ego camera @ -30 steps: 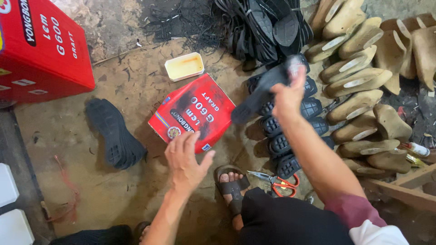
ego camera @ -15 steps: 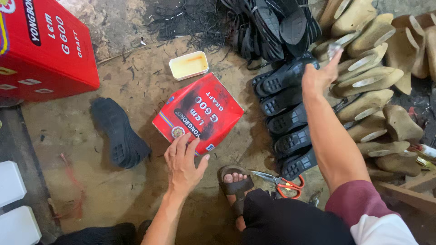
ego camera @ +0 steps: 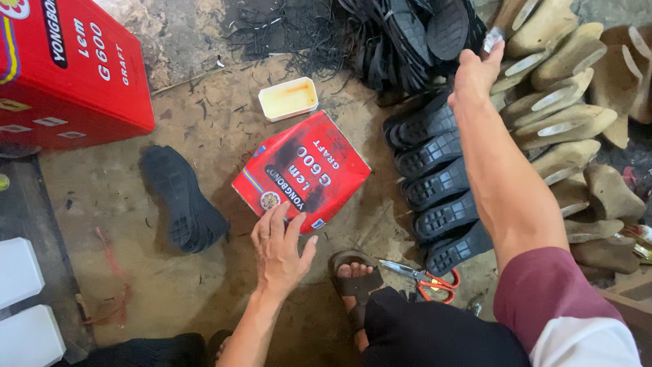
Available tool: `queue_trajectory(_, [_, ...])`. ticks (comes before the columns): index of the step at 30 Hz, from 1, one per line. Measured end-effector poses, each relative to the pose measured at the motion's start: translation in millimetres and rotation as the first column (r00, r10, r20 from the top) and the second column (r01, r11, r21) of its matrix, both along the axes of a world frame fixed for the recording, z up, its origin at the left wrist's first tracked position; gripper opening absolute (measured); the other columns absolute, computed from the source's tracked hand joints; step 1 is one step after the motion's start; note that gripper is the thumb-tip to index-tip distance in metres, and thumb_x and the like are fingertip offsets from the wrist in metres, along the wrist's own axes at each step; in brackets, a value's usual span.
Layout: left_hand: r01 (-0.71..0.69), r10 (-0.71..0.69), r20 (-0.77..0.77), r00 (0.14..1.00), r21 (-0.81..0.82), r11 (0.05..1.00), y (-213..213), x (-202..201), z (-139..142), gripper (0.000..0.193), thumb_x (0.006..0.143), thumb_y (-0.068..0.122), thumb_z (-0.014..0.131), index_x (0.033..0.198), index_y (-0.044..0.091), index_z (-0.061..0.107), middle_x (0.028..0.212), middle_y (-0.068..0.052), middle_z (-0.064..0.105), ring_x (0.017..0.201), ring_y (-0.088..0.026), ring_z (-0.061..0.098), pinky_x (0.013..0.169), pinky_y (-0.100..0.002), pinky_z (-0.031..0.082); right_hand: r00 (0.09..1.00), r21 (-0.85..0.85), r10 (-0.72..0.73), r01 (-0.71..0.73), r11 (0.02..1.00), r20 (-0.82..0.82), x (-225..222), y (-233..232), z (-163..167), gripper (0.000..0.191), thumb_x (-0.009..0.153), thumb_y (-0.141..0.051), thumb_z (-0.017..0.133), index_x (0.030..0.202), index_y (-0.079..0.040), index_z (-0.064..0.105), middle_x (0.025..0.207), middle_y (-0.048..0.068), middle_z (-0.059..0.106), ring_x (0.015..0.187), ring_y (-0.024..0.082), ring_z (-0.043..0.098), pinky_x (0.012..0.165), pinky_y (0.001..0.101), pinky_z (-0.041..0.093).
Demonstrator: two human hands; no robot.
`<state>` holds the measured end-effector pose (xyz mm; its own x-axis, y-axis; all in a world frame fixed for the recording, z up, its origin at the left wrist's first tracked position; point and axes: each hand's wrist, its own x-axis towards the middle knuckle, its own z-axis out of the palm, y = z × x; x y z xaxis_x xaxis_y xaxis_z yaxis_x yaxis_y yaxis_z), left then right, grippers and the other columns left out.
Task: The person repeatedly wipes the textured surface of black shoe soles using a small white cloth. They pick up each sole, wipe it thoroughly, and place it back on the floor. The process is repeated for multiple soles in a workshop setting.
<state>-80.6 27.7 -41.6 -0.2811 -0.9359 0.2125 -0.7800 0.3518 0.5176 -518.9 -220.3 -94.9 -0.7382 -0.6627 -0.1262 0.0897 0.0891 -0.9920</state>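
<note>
Nearest, a sandalled foot (ego camera: 354, 275) rests beside orange-handled scissors (ego camera: 424, 278) on the dirty floor. The left hand (ego camera: 278, 255) lies flat, fingers released and spread, its fingertips touching the near edge of the dented red tin (ego camera: 302, 170), apparently steadying it. Beyond, the right hand (ego camera: 475, 71) stretches over a row of black soles (ego camera: 435, 183), fingertips pinched on a small pale piece (ego camera: 492, 37) at the edge of the wooden lasts (ego camera: 564, 122). This looks like a reach-and-pick step. Lifting anything there calls for clearing the crowded lasts without knocking the soles beneath the arm. A single black sole (ego camera: 183, 197), a glue tray (ego camera: 288, 98) and a big red box (ego camera: 68, 68) lie further left.
</note>
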Motion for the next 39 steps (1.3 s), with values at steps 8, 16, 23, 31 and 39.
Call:
queue_trajectory(8, [0.010, -0.010, 0.006, 1.000, -0.006, 1.000, -1.0, 0.4, 1.1, 0.051, 0.075, 0.026, 0.082, 0.121, 0.009, 0.068, 0.140, -0.016, 0.051, 0.134, -0.036, 0.042, 0.108, -0.054, 0.035, 0.987, 0.065, 0.144, -0.148, 0.987, 0.068, -6.6, 21.1, 16.7, 0.091, 0.080, 0.000, 0.060, 0.160, -0.017, 0.021, 0.149, 0.005, 0.047, 0.110, 0.021, 0.060, 0.075, 0.0409, 0.061])
queue_trajectory(16, [0.025, -0.025, 0.004, 1.000, 0.008, 1.000, -0.5, 2.8, 4.3, 0.052, 0.075, 0.026, 0.082, 0.122, 0.008, 0.068, 0.140, -0.016, 0.051, 0.134, -0.037, 0.043, 0.108, -0.055, 0.035, 0.465, 0.302, 0.400, -0.273, 0.913, -0.790, 93.2, 129.3, 26.9, 0.097, 0.090, -0.013, 0.080, 0.163, -0.005, 0.015, 0.157, 0.031, 0.039, 0.147, 0.046, 0.038, 0.122, 0.0507, 0.031])
queue_trajectory(23, [0.053, -0.053, 0.013, 0.998, -0.004, 0.999, 0.4, 4.7, 4.6, 0.054, 0.075, 0.026, 0.082, 0.123, 0.007, 0.067, 0.141, -0.017, 0.050, 0.135, -0.037, 0.043, 0.108, -0.055, 0.035, 0.402, 0.458, 0.516, -0.236, 0.857, -0.757, 114.2, 135.7, 17.6, 0.089, 0.088, -0.014, 0.073, 0.162, -0.001, 0.025, 0.149, 0.029, 0.049, 0.136, 0.047, 0.047, 0.112, 0.0522, 0.039])
queue_trajectory(31, [0.055, -0.054, 0.013, 0.998, -0.012, 0.998, 0.2, 5.6, 4.8, 0.055, 0.075, 0.025, 0.082, 0.124, 0.008, 0.066, 0.142, -0.017, 0.049, 0.134, -0.037, 0.042, 0.109, -0.055, 0.035, 0.226, 0.389, 0.453, -0.276, 0.879, -0.862, 118.2, 141.0, 21.7, 0.080, 0.086, -0.009, 0.073, 0.157, 0.001, 0.037, 0.151, 0.023, 0.053, 0.137, 0.043, 0.049, 0.113, 0.0498, 0.043])
queue_trajectory(39, [0.053, -0.053, -0.022, 0.998, 0.005, 0.999, -7.2, 10.5, 5.2, 0.053, 0.076, 0.024, 0.081, 0.125, 0.010, 0.066, 0.143, -0.015, 0.051, 0.137, -0.036, 0.043, 0.109, -0.053, 0.036, 0.405, 0.169, 0.406, -0.505, 0.846, -0.819, 143.6, 140.0, 66.9, 0.034, 0.089, -0.017, 0.085, 0.116, -0.003, 0.069, 0.114, 0.012, 0.071, 0.107, 0.030, 0.066, 0.094, 0.0412, 0.053])
